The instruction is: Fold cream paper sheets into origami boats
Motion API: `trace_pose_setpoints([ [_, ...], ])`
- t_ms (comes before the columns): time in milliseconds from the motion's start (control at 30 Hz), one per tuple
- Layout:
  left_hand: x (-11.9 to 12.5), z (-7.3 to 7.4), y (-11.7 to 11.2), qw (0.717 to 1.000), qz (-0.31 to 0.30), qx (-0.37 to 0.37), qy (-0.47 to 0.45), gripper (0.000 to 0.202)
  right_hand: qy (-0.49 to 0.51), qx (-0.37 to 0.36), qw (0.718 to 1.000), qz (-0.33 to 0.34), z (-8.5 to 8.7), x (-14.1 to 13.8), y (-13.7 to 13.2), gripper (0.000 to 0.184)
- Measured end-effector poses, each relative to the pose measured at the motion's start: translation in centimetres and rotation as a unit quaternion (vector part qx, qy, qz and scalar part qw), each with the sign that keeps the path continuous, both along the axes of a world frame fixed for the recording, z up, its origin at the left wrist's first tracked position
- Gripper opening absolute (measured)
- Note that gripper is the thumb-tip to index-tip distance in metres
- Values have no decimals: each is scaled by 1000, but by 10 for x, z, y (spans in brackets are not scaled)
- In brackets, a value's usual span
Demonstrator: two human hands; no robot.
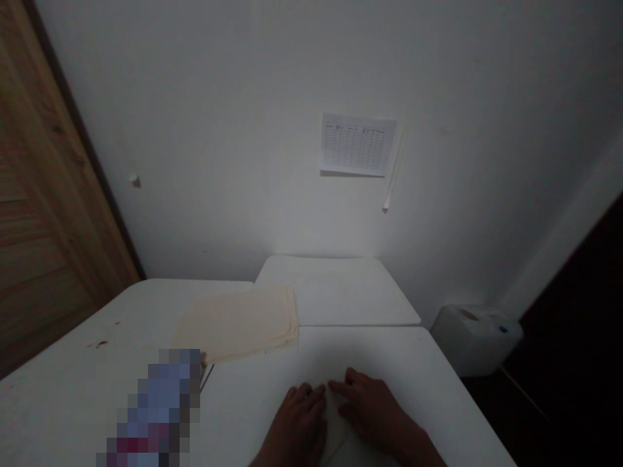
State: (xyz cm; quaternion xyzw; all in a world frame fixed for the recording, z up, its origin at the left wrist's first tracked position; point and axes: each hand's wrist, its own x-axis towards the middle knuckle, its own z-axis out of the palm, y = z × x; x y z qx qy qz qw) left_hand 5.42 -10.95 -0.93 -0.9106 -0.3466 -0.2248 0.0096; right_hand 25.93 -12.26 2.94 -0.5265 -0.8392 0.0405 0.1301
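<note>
Firstly, at the far left a wooden door (73, 162) is seen, and beside it a small hook (135, 180) is fixed on the wall (219, 130). Below, the white worktop (58, 389) is marked by some red stains (101, 344). Further right, a part of the view is covered by a pixelated patch (156, 408), so what is hidden there cannot be told. Behind it, beige sheets (238, 318) are laid flat in an uneven pile, perhaps so that they are kept within reach while the near area is left for the hands.

At the near edge, a pale sheet (335, 433) is placed on the worktop, between and partly under the hands. By the left hand (299, 415) it is apparently pressed from above, probably to be kept steady; whether anything is pinched in this grip cannot be told. The right hand (372, 399) is held with thumb and forefinger spread apart, so its grip is not closed; the forefinger is pointed toward the left fingertips, perhaps for smoothing or guiding the sheet.

Above, a printed form (357, 146) is put on the wall, presumably for easy reading, with a white strip (394, 170) beside it. At the right, a white container (479, 340) is kept next to the worktop.
</note>
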Motion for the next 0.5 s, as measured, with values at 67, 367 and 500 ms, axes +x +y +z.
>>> trace_pose_setpoints([
  [67, 1, 1, -1, 1000, 4, -1, -5, 44, -20, -8, 1000, 8, 5, -1, 2, 55],
  [367, -1, -2, -2, 1000, 17, 4, 18, 47, -81, -110, 991, 9, 21, -8, 13, 60],
  [500, -2, 2, -4, 999, 18, -4, 31, 49, -58, -138, 989, 3, 22, -5, 13, 67],
])
